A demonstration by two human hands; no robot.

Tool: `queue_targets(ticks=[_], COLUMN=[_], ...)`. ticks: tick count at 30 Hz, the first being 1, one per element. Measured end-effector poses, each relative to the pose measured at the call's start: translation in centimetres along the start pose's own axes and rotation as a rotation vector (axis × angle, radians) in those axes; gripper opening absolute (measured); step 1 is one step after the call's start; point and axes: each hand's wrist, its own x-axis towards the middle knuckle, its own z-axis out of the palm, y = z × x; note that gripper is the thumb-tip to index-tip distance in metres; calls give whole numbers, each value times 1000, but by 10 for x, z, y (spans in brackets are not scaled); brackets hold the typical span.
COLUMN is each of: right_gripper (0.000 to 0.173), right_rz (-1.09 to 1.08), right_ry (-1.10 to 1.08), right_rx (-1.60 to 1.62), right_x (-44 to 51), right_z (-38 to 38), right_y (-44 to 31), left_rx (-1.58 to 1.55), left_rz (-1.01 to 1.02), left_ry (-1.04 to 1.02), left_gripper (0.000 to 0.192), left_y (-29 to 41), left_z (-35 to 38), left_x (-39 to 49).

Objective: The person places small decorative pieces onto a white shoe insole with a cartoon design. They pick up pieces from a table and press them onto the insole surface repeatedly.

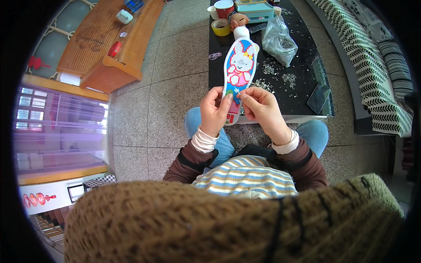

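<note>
My left hand (214, 108) grips the left edge of a cross-stitched insole (241, 64), thumb on its patterned face. The insole shows a white rabbit with red outlines on blue, with a white border, and is held lengthwise away from me. At its right edge, the thumb and forefinger of my right hand (260, 104) are pinched together at the stitched face, by a small white strand. Whether a needle is between those fingertips cannot be told. The lower part of the insole, with pink and red stitching, lies between my hands.
Beyond my hands, a black table (302, 72) bears scraps, a plastic bag of scraps (279, 41), a phone (317, 98), yellow tape (221, 27), a piggy bank (239, 20), a remote control (258, 27) and a teal box (260, 13). A patterned sofa (365, 65) stands right, a wooden cabinet (111, 74) left.
</note>
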Motion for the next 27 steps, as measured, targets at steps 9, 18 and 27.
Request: queue_targets(ticks=[9, 18, 27], right_gripper=[14, 14, 10], right_rz=[7, -4, 97], right_ry=[28, -14, -131], right_rx=[-52, -36, 399], right_x=[0, 0, -1], right_z=[-1, -6, -18], right_y=[0, 2, 12], left_rx=[7, 422, 753], left_rz=[31, 347, 763], left_ry=[-26, 43, 11], left_gripper=[18, 11, 21], left_y=[1, 10, 18], left_z=[1, 1, 1], left_x=[-2, 1, 5])
